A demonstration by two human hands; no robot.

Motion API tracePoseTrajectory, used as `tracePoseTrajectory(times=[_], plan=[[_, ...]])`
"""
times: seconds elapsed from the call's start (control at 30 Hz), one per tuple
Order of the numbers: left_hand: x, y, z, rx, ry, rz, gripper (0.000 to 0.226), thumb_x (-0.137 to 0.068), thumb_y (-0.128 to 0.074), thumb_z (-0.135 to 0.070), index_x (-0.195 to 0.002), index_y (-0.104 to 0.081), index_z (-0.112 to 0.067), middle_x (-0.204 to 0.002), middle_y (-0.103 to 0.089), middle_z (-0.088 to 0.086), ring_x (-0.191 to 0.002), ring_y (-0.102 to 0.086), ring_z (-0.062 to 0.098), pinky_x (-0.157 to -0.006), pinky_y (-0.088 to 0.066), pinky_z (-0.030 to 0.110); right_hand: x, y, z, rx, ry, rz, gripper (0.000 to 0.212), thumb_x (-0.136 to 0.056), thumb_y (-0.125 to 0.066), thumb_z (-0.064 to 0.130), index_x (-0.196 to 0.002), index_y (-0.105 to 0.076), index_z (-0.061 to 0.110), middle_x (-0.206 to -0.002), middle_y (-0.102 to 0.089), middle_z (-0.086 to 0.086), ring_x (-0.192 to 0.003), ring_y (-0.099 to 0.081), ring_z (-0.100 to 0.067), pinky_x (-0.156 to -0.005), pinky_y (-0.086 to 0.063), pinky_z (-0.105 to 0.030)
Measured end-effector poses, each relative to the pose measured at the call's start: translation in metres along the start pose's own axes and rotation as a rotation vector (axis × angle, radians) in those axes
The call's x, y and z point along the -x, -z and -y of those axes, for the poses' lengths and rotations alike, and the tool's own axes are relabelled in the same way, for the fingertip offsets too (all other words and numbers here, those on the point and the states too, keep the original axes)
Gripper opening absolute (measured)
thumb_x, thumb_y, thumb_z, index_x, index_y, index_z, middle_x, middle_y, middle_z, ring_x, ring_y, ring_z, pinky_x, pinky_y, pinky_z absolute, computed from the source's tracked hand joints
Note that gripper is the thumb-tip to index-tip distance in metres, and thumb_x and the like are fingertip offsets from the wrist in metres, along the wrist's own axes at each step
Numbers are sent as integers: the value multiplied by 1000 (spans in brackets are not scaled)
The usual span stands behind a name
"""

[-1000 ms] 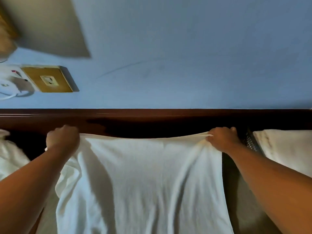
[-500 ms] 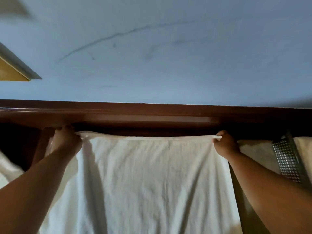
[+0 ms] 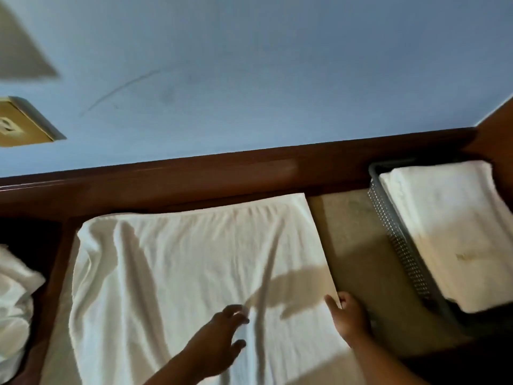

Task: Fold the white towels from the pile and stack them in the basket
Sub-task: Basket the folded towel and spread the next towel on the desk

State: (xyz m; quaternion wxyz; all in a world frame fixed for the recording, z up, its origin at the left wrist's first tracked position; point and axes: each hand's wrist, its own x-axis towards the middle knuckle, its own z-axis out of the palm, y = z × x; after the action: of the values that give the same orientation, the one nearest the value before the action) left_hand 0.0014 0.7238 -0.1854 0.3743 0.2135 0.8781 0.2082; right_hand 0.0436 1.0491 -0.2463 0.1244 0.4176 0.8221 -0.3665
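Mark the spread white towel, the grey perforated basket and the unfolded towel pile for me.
spread white towel (image 3: 177,273), head view, middle of the flat cloth.
grey perforated basket (image 3: 394,232), head view, its left mesh wall.
unfolded white towel pile (image 3: 14,295), head view, crumpled cloth at the left edge.

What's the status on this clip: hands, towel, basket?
Left hand open over the spread towel. Right hand open at towel's right edge. Basket at right holds folded towels. Unfolded pile at left. Nothing in the way.

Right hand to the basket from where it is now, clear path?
Probably yes. The right hand rests at the spread towel's right edge, and only a bare tan surface lies between it and the basket, which already holds folded towels.
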Motion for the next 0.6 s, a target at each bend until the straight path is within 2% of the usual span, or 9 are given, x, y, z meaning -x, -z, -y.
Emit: tracePoseTrajectory(times=[0.07,0.13,0.23,0.33,0.37,0.43,0.47,0.53,0.6], plan=[[-1,-10,-17,-65,-51,6,53,-97,-50,-48,-147,-43,-29,-162,-22,-10,-142,-38,13,-112,-36,25,23,3,-32,-2,41,-21,21,-87,-76,25,-85,-58,15,-72,-58,-2,-73,-58,-29,-68,-44,-36],[-7,-24,-33,-104,-68,1,48,-99,-55,-38,-146,-45,-30,-161,-26,-9,-141,-39,15,-112,-37,28,42,8,-52,-47,24,12,18,-87,-74,11,-83,-57,13,-66,-56,1,-71,-57,-27,-68,-40,-32],[-17,-46,-65,-131,-92,24,49,-100,-54,-37,-148,-43,-33,-163,-24,-8,-143,-36,16,-112,-39,33,61,15,-70,-81,-38,93,15,-86,-67,3,-86,-54,10,-70,-55,1,-78,-55,-23,-70,-38,-30],[-26,-70,-97,-171,-110,36,51,-101,-53,-36,-150,-41,-31,-164,-22,-6,-144,-34,19,-115,-36,35,73,19,-80,-67,-45,174,22,-89,-61,3,-98,-48,18,-89,-57,-3,-89,-53,-19,-72,-38,-25],[-28,-77,-108,-183,-107,44,51,-101,-53,-36,-150,-40,-30,-164,-22,-5,-144,-34,20,-115,-36,36,75,23,-83,-64,-34,191,23,-90,-58,2,-96,-46,20,-85,-54,2,-87,-50,-17,-68,-37,-24],[-29,-90,-121,-183,-98,33,51,-101,-52,-36,-150,-41,-28,-163,-24,-5,-142,-36,20,-114,-37,37,78,29,-89,-19,18,159,32,-89,-55,-1,-74,-40,23,-69,-40,10,-76,-43,-15,-55,-31,-21],[-28,-97,-126,-182,-92,9,50,-101,-52,-37,-149,-42,-28,-162,-25,-6,-141,-37,20,-113,-37,37,77,32,-95,-24,17,123,38,-87,-54,-4,-67,-36,23,-65,-37,10,-72,-42,-14,-54,-30,-23],[-20,-108,-127,-179,-87,-44,48,-101,-49,-39,-148,-43,-30,-163,-24,-7,-141,-36,18,-113,-35,36,74,38,-108,-34,18,36,42,-84,-54,-10,-64,-36,22,-62,-38,9,-75,-46,-15,-62,-29,-28],[-7,-120,-115,-175,-66,-105,47,-101,-46,-40,-147,-43,-32,-164,-20,-8,-145,-32,18,-115,-31,35,71,40,-120,-58,20,3,44,-82,-56,-14,-63,-39,22,-63,-41,7,-81,-47,-17,-67,-27,-26]])
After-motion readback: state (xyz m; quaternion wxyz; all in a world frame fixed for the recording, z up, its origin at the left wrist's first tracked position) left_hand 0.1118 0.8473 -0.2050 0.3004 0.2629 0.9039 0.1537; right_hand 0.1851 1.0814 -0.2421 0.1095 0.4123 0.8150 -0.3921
